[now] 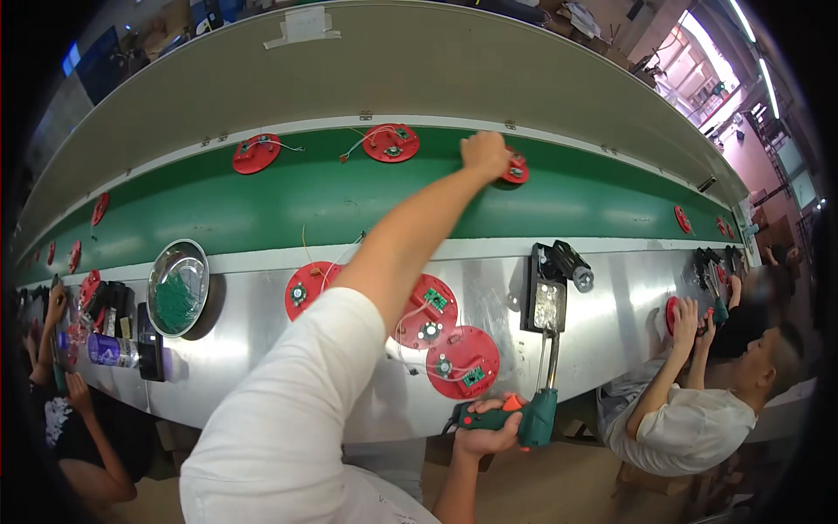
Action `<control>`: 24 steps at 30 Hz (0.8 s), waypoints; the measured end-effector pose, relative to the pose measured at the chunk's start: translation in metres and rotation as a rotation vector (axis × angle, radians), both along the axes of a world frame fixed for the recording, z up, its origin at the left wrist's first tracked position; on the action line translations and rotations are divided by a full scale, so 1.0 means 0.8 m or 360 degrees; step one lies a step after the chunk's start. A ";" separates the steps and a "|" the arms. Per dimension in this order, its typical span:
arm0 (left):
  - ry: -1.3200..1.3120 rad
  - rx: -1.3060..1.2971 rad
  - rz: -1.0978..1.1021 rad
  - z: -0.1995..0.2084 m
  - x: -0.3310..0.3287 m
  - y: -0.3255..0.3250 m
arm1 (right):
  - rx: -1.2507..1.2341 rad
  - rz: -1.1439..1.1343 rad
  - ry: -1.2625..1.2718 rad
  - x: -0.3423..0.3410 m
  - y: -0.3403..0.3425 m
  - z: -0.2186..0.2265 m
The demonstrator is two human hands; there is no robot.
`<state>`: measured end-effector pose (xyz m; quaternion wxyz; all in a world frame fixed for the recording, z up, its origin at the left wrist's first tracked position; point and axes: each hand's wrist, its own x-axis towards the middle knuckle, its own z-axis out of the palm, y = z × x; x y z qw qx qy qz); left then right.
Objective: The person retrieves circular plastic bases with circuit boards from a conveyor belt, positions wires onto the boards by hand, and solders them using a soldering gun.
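Note:
My left hand [485, 155] reaches far over the green conveyor belt [340, 208]. Its fingers are closed at the edge of a red disc [517, 171] with small electronic parts, partly hidden by the hand. In my right hand [493, 434], near the bench's front edge, is a green soldering gun [539, 419] with a red trigger. Its metal tube points up toward a black stand with a silvery tray [549, 306]. Red discs with circuit boards and wires lie on the metal bench: one at left [299, 294], one partly behind my arm [443, 295], one nearest me [478, 343].
More red discs [256, 154] [391, 143] ride on the belt. At left stand a metal bowl [203, 281] of thin green pieces and a purple-labelled bottle [113, 351]. A co-worker [690, 419] sits at right; another person's hand [79, 393] is at far left.

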<state>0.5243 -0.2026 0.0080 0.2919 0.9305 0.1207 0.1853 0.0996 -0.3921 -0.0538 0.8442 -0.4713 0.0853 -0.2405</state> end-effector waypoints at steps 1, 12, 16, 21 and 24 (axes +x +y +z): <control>0.0077 -0.0005 -0.0006 0.010 -0.010 0.012 | 0.0010 -0.0096 0.0044 0.002 -0.002 -0.002; -0.0265 -0.1588 -0.0084 0.065 -0.195 0.235 | 0.0047 -0.0018 0.0111 0.002 0.005 0.013; -0.0567 -0.1547 -0.0023 0.081 -0.387 0.266 | 0.0088 0.0040 0.0145 0.008 0.001 -0.002; -0.0383 -0.1216 0.0529 0.010 -0.598 0.245 | -0.0084 -0.0022 0.0094 0.010 -0.002 0.003; -0.0342 -0.1078 0.0606 -0.023 -0.676 0.229 | -0.0202 0.0092 0.0074 0.010 -0.005 0.005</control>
